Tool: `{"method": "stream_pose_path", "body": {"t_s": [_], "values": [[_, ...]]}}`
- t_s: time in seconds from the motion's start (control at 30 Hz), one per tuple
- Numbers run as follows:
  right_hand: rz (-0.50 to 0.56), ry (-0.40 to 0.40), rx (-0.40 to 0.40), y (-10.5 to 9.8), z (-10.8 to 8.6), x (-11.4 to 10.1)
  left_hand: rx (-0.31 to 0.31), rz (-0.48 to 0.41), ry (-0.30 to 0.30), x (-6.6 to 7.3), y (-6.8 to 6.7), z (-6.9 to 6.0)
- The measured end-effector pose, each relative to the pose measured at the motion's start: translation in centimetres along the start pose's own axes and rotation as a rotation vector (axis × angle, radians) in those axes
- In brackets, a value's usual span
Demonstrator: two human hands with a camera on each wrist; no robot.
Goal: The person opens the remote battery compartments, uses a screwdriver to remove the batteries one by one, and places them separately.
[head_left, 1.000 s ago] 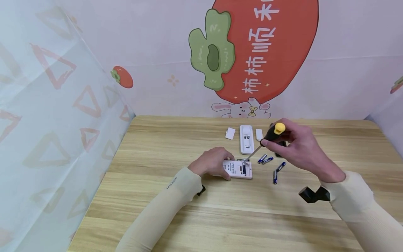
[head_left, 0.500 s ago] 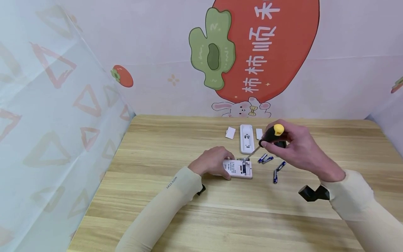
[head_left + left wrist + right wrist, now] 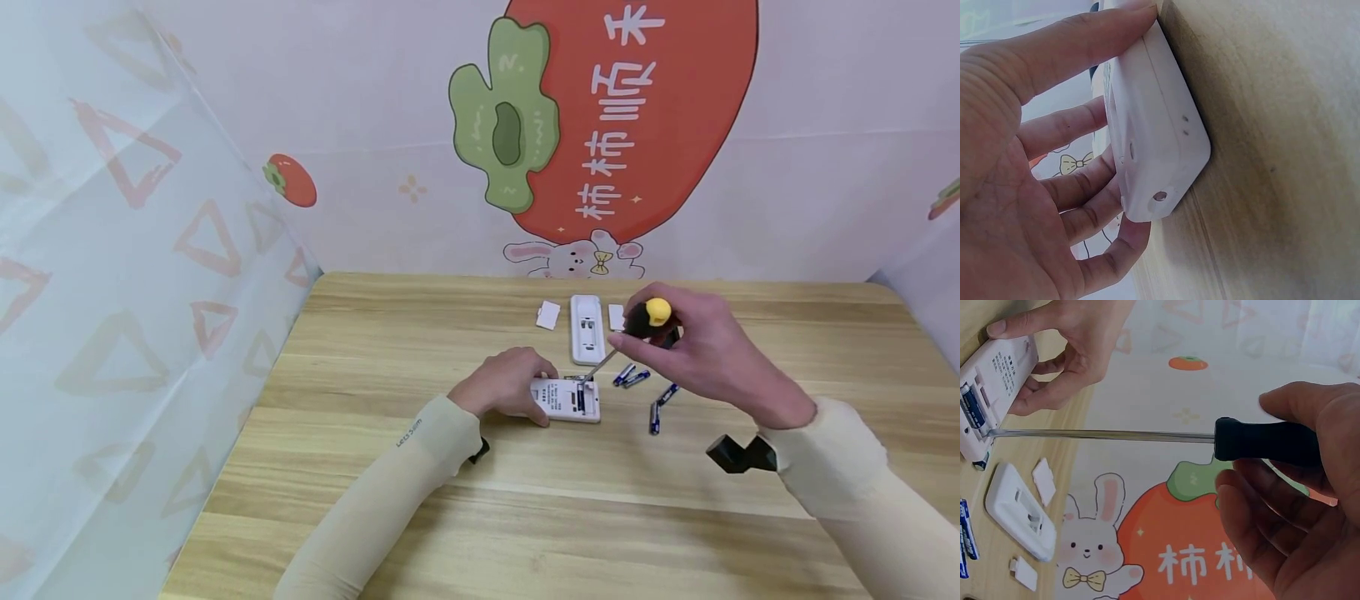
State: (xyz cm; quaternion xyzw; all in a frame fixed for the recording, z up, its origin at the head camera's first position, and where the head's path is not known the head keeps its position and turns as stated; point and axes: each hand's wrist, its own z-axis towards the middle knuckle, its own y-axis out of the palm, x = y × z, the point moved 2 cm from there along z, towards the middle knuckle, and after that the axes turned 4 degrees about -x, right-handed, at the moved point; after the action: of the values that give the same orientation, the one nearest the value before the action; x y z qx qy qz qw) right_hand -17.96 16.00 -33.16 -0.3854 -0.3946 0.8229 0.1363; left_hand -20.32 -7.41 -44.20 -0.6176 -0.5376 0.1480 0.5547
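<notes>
My left hand (image 3: 506, 383) grips a white remote control (image 3: 555, 406) by its sides, thumb along the near edge and fingers at the far one. The remote lies back up with its battery compartment uncovered. One blue battery (image 3: 972, 407) is inside the compartment; another battery (image 3: 980, 464) lies against the remote's far side. My right hand (image 3: 708, 346) holds a screwdriver (image 3: 1116, 435) by its black, yellow-ended handle. The shaft slants down to the left, its tip in the compartment near the end of the battery. In the left wrist view the remote's end (image 3: 1160, 169) shows between thumb and fingers.
Behind the remote lies a second white device (image 3: 587, 329) with an uncovered battery bay. White covers (image 3: 548, 315) (image 3: 1024, 573) lie on either side of it. Several loose blue batteries (image 3: 636, 379) lie to the right. A dark object is mostly hidden behind my right hand.
My right hand and the screwdriver handle have shifted slightly left, tilting the tool a little. The tip stays in the compartment. My left hand and the remote have hardly moved.
</notes>
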Motion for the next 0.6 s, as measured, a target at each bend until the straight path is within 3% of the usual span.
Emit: {"method": "stream_pose_path", "body": {"t_s": [0.23,0.6], "values": [[0.009,0.016,0.036,0.3,0.5,-0.1,-0.003,0.001,-0.003,0.0,-0.1,0.0],[0.203,0.198,0.036,0.0,0.0,2.8,-0.010,0.007,-0.012,0.1,-0.1,-0.1]]}}
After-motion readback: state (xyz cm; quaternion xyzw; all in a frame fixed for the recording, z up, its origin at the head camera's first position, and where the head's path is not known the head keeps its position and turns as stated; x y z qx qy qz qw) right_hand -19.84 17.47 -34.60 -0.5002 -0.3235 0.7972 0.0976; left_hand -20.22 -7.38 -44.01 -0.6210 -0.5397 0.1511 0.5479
